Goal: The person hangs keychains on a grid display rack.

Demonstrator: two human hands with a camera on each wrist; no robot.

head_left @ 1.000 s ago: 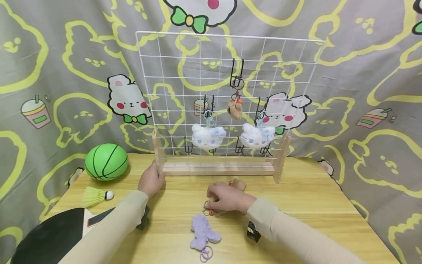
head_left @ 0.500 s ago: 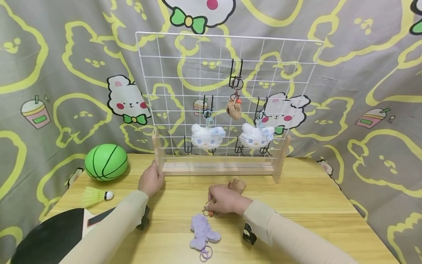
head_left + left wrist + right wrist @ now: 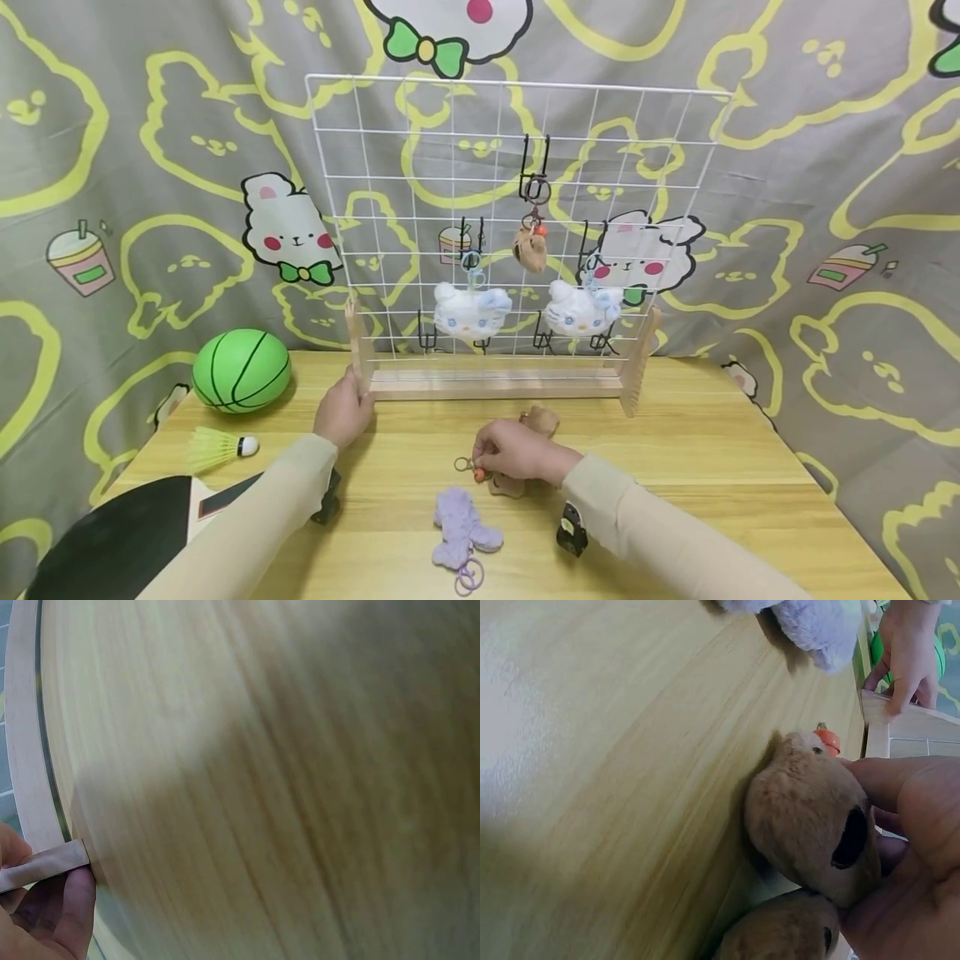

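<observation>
My left hand [image 3: 345, 410] grips the left wooden foot [image 3: 52, 864] of a white wire grid rack [image 3: 498, 380], thumb on one side and fingers on the other. At the middle of the table my right hand [image 3: 517, 450] pinches a brown plush keychain [image 3: 810, 817] near the end with the orange bell [image 3: 479, 475]; its metal ring [image 3: 462, 464] lies to the left of the fingertips. Part of that plush is hidden beneath the hand. A second brown plush [image 3: 542, 422] lies just behind the right hand. Closer to me is a purple plush keychain [image 3: 462, 527] with a purple ring.
On the rack's black hooks hang two white cat-head plush keychains [image 3: 471, 312] [image 3: 583, 310] and one brown plush [image 3: 530, 248]. A green ball [image 3: 242, 371], a yellow shuttlecock [image 3: 217, 448] and a black paddle [image 3: 112, 542] lie at the left. A patterned curtain [image 3: 787, 183] stands behind.
The ring and bell beside my right fingers have shifted, the ring swinging left and away from me. More of the brown plush shows under that hand. My left hand stays on the foot.
</observation>
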